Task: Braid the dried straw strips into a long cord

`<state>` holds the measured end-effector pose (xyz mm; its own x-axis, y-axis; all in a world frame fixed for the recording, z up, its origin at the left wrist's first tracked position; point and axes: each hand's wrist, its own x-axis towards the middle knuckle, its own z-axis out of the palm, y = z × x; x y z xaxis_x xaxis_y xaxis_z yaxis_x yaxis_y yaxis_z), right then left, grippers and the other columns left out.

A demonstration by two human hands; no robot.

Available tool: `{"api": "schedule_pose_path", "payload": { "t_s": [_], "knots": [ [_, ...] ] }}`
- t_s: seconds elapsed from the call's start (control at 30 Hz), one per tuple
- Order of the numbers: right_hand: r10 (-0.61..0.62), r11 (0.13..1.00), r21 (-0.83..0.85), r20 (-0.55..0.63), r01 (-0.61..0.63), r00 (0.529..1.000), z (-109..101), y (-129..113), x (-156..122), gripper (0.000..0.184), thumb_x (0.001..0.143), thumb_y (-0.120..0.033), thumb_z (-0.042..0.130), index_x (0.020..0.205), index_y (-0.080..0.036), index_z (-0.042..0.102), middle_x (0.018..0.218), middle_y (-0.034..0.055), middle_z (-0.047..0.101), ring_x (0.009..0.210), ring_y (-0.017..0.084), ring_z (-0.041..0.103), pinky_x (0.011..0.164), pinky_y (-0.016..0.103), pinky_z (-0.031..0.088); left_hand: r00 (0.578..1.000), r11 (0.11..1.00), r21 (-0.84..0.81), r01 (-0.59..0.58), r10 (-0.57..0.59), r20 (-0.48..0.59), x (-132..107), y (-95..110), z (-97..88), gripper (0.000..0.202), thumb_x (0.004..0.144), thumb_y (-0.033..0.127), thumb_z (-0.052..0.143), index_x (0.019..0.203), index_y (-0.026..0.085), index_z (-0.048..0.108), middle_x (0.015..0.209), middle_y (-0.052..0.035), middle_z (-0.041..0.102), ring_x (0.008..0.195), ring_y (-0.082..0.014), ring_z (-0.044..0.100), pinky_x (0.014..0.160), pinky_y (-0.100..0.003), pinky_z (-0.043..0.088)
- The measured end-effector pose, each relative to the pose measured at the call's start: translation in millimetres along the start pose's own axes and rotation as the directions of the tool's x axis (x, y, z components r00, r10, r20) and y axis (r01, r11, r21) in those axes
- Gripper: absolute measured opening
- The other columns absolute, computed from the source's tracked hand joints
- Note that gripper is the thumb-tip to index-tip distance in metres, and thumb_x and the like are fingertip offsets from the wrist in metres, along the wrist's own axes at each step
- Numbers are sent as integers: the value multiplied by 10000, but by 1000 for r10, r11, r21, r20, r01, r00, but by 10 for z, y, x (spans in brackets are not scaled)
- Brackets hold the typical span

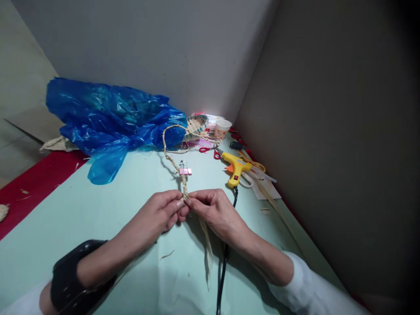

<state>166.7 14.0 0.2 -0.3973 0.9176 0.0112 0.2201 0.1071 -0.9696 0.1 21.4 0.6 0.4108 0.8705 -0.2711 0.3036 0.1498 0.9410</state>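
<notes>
A pale braided straw cord runs from my fingers up the table and curls into a loop at the back. Pinched on its lower end is my left hand, thumb against fingers. My right hand grips the same end from the other side, and the fingertips of both hands meet there. A pink binder clip is clamped on the cord just beyond my hands. Loose flat straw strands hang down below my right hand. The exact crossing of strands is hidden by my fingers.
At the back left lies a blue plastic bag. A small woven basket and a paper cup stand behind. On the right are a yellow glue gun, its black cable, red-handled scissors and a grey wall.
</notes>
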Motion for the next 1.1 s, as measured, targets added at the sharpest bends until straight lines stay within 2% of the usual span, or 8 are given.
{"api": "schedule_pose_path", "payload": {
  "t_s": [0.1, 0.23, 0.4, 0.57, 0.8, 0.9, 1.0, 1.1],
  "knots": [
    [-27, 934, -356, -58, 5, 998, 2, -68, -41, 289, 907, -196, 440, 708, -152, 645, 646, 20, 649, 574, 107, 506, 616, 219, 349, 996, 997, 68, -41, 46, -73, 2, -31, 66, 224, 869, 326, 440, 705, 192, 514, 545, 59, 436, 476, -98, 352, 467, -229, 279],
    [-34, 735, -677, -101, -44, 994, 44, -142, -89, 241, 898, -175, 449, 726, -162, 618, 628, 29, 639, 519, 109, 464, 557, 250, 281, 979, 961, 261, -85, 130, -160, -55, 2, 124, 243, 896, 325, 389, 731, 203, 518, 608, 34, 490, 572, -138, 427, 561, -263, 340],
    [-53, 512, -859, -57, -22, 997, 94, -118, -117, 192, 882, -150, 442, 785, -163, 607, 692, 59, 659, 564, 147, 535, 550, 296, 247, 970, 896, 439, -70, 164, -180, -68, 39, 150, 313, 909, 357, 332, 733, 200, 536, 725, -19, 596, 710, -190, 516, 695, -318, 366],
    [-211, 340, -933, 45, 116, 976, 104, -71, -185, 172, 739, -52, 490, 811, -160, 602, 733, 68, 643, 683, 205, 576, 560, 316, 278, 962, 854, 519, -33, 168, -215, -40, 70, 167, 282, 869, 326, 354, 631, 211, 449, 614, 19, 490, 626, -162, 446, 630, -296, 316],
    [-483, 92, -986, 79, 141, 872, 204, -138, -361, 174, 676, 2, 509, 720, -161, 551, 624, 48, 547, 565, 194, 515, 447, 307, 264, 954, 944, 327, -47, 140, -265, -37, 38, 188, 263, 812, 319, 424, 578, 206, 389, 574, 49, 364, 592, -128, 353, 568, -269, 275],
    [-533, 57, -983, 119, 176, 838, 322, -108, -406, 172, 722, -2, 470, 757, -141, 566, 612, 40, 519, 527, 193, 500, 417, 308, 283, 976, 990, 140, -33, 63, -210, -36, -1, 151, 254, 796, 325, 466, 582, 197, 421, 564, 59, 334, 566, -113, 317, 536, -255, 266],
    [-499, 49, -976, 161, 214, 851, 416, -39, -418, 224, 728, 15, 434, 819, -111, 595, 622, 50, 533, 518, 207, 509, 390, 309, 289, 994, 998, -66, 19, -26, -106, -34, -42, 105, 261, 820, 335, 473, 606, 192, 430, 536, 75, 325, 509, -91, 268, 487, -242, 224],
    [-485, 59, -961, 207, 269, 850, 413, -16, -410, 239, 755, 1, 443, 901, -79, 615, 672, 76, 580, 558, 223, 531, 414, 326, 336, 996, 985, -164, 51, -63, -67, -36, -66, 80, 287, 837, 381, 508, 637, 182, 456, 525, 89, 308, 480, -75, 223, 458, -231, 174]
  ]
}}
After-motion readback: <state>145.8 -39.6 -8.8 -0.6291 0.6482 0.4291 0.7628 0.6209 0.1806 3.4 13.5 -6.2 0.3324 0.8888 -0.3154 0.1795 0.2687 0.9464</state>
